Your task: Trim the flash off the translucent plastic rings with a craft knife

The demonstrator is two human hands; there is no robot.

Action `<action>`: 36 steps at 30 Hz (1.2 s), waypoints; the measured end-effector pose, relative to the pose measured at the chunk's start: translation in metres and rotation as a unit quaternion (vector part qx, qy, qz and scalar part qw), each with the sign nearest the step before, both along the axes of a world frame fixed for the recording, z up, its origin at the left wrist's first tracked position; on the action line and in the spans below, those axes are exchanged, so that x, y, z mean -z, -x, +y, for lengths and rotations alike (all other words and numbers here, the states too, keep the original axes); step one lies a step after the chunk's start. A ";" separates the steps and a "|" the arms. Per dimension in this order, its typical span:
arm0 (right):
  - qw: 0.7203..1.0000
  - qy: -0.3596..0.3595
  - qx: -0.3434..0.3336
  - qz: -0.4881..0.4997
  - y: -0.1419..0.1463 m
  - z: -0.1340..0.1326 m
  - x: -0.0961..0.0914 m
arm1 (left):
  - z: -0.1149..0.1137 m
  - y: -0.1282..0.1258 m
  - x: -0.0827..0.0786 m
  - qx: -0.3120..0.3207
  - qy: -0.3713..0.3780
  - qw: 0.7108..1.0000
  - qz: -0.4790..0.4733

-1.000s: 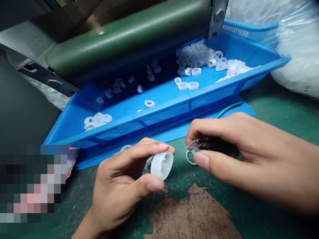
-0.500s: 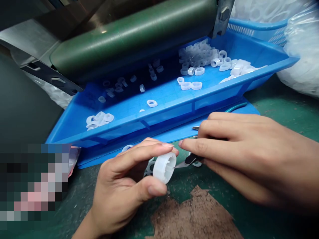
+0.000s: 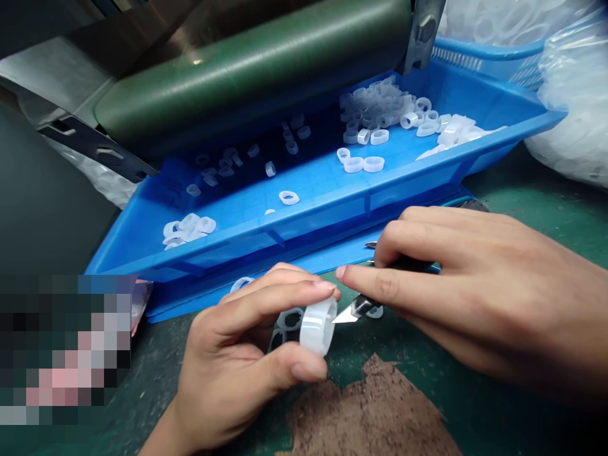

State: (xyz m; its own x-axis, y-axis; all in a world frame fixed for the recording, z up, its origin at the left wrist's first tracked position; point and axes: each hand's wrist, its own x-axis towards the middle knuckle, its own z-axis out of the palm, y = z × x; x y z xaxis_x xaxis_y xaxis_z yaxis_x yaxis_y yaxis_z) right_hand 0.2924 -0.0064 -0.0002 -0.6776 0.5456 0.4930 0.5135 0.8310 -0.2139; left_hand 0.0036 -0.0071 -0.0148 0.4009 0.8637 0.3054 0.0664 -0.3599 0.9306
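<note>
Between the fingertips and thumb of my left hand (image 3: 247, 348) is a translucent white plastic ring (image 3: 314, 328), tilted with its opening toward the right. My right hand (image 3: 465, 285) is closed around a craft knife (image 3: 354, 309) with a dark handle and a pointed silver blade. The blade tip meets the ring's open edge, or lies just inside it. Most of the handle is hidden by my fingers. Behind the held ring, a few thin white rings (image 3: 291, 318) lie on the green table, partly covered by my left hand.
A large blue tray (image 3: 228, 244) with many white rings (image 3: 380, 104) stands behind my hands, under a green roller (image 3: 256, 69). A torn brown sheet (image 3: 370, 411) lies in front. At right are a blue basket (image 3: 494, 57) and a clear plastic bag (image 3: 570, 114).
My left hand has moved slightly right and turned the ring, so its opening shows less. The knife blade has rolled and now shows its bright flat side.
</note>
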 end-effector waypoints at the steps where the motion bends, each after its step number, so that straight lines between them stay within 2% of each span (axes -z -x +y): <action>1: 1.000 -0.003 0.000 -0.001 0.000 0.000 0.000 | 0.000 0.000 0.000 -0.002 0.000 1.000 0.002; 9: 0.999 0.036 -0.016 0.001 -0.004 0.000 -0.004 | -0.003 0.006 0.004 -0.019 -0.006 1.000 0.016; 17: 1.000 0.011 -0.008 -0.013 -0.001 0.001 -0.005 | -0.001 0.003 0.003 -0.003 -0.009 1.000 0.015; 36: 1.000 0.012 -0.006 -0.019 -0.002 0.001 -0.007 | -0.003 0.004 0.005 -0.007 -0.024 0.999 0.033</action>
